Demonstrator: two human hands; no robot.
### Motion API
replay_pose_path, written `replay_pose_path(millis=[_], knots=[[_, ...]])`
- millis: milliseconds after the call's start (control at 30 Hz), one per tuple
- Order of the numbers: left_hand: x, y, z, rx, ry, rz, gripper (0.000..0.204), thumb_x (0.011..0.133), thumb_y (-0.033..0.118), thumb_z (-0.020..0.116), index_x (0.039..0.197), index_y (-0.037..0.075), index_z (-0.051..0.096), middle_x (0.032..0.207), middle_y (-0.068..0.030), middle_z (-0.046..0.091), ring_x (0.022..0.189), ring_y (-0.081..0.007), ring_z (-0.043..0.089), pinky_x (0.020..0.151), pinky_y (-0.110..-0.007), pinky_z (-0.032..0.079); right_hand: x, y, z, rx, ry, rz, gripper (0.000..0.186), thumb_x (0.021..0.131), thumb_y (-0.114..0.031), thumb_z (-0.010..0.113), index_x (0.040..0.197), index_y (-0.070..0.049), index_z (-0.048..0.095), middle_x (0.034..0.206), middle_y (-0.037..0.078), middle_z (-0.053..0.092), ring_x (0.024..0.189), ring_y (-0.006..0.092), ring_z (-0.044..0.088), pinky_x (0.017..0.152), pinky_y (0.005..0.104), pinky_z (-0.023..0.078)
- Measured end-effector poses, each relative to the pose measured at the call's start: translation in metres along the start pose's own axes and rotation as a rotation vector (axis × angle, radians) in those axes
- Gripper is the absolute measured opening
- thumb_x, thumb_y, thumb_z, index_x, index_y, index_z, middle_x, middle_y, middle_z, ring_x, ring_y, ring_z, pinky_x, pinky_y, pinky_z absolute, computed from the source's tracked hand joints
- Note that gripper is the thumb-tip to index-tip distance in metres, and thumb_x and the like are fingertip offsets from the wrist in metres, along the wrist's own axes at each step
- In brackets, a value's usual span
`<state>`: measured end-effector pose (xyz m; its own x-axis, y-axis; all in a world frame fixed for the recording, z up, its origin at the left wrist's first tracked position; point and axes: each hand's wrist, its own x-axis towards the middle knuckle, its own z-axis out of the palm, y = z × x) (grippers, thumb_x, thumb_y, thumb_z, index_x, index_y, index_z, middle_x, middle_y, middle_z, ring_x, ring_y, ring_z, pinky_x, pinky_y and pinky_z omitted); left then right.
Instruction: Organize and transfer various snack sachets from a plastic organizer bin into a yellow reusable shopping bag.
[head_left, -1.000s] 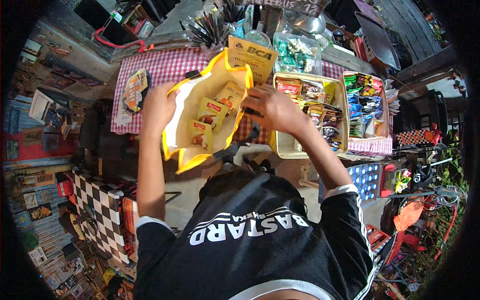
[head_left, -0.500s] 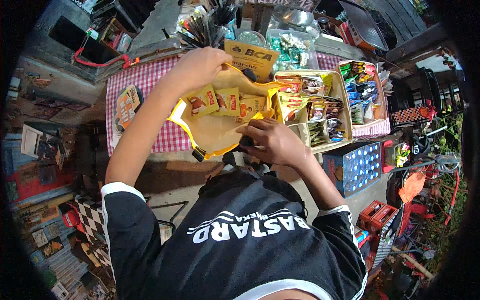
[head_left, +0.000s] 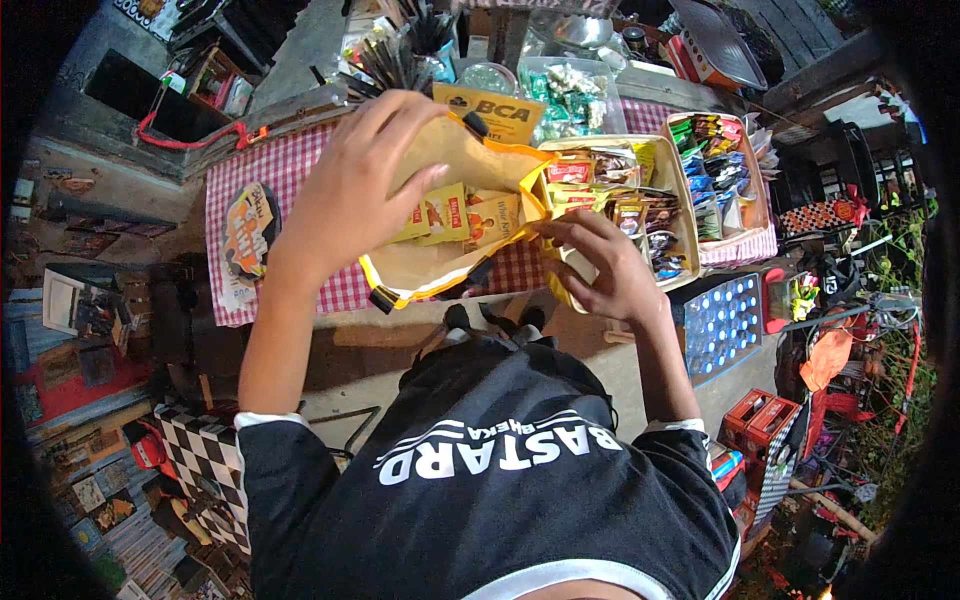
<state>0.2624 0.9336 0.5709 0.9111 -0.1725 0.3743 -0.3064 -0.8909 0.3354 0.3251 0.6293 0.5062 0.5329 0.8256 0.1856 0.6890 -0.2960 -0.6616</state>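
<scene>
A yellow bag (head_left: pixel 430 292) gapes toward me on the table, its beige inside showing. Small yellow sachets (head_left: pixel 450 214) lie within it, some of them behind my left hand. Black binder clips, among them a near-left clip (head_left: pixel 382 299) and a far clip (head_left: pixel 475 123), sit on its rim. My left hand (head_left: pixel 362 185) is open, fingers apart and curved over the bag's left side. At the right edge, my right hand (head_left: pixel 605 268) has its fingertips closed on the bag's rim.
Right of the bag stands a divided cream tray (head_left: pixel 690 250) of sachets, with another sachet basket (head_left: pixel 765 200) beyond. A tub of green-wrapped sweets (head_left: pixel 570 100) and a yellow-brown card (head_left: pixel 490 112) are behind. Bottles with pale caps (head_left: pixel 722 325) stand lower right. A checkered cloth (head_left: pixel 300 160) covers the table.
My left hand has let go of the bag's far rim and come nearer, over its left side, with fingers spreading. My right hand has shifted right along the near edge to the right corner.
</scene>
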Motion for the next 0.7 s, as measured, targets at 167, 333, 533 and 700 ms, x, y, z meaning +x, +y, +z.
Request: replay_pose_path(millis=[167, 333, 533, 700], knots=[[-0.005, 0.055, -0.014, -0.206, 0.003, -0.023, 0.036, 0.087, 0.009, 0.072, 0.121, 0.002, 0.065, 0.121, -0.016, 0.066, 0.114, -0.0339, 0.064, 0.1, -0.04, 0.048, -0.013, 0.044, -0.017, -0.208, 0.166, 0.063, 0.033, 0.089, -0.011, 0.069, 0.121, -0.003, 0.063, 0.11, 0.018, 0.064, 0.096, 0.0399, 0.065, 0.085, 0.0464, 0.054], [-0.001, 0.111, 0.023, -0.37, 0.101, -0.056, 0.03, 0.089, 0.013, 0.074, 0.116, 0.004, 0.066, 0.103, -0.0129, 0.071, 0.099, -0.0312, 0.069, 0.086, -0.042, 0.052, -0.028, 0.114, -0.025, -0.221, 0.118, 0.109, 0.034, 0.09, -0.013, 0.068, 0.121, -0.002, 0.061, 0.111, 0.019, 0.064, 0.101, 0.0406, 0.063, 0.087, 0.0471, 0.052], [0.017, 0.151, 0.16, -0.55, -0.108, -0.4, 0.026, 0.091, 0.008, 0.07, 0.115, 0.001, 0.062, 0.104, -0.0142, 0.067, 0.1, -0.0318, 0.067, 0.09, -0.039, 0.052, -0.033, 0.164, -0.011, -0.249, 0.021, -0.037, 0.043, 0.09, -0.019, 0.067, 0.127, 0.0, 0.055, 0.113, 0.018, 0.06, 0.106, 0.0385, 0.06, 0.09, 0.0467, 0.051], [0.024, 0.121, 0.254, -0.123, -0.031, -0.456, 0.042, 0.081, 0.002, 0.072, 0.121, 0.0, 0.058, 0.121, -0.0178, 0.058, 0.114, -0.0409, 0.057, 0.098, -0.048, 0.047, -0.033, 0.176, -0.015, -0.22, 0.015, -0.128, 0.048, 0.086, -0.015, 0.069, 0.128, -0.001, 0.053, 0.113, 0.016, 0.059, 0.109, 0.0361, 0.059, 0.092, 0.0443, 0.051]])
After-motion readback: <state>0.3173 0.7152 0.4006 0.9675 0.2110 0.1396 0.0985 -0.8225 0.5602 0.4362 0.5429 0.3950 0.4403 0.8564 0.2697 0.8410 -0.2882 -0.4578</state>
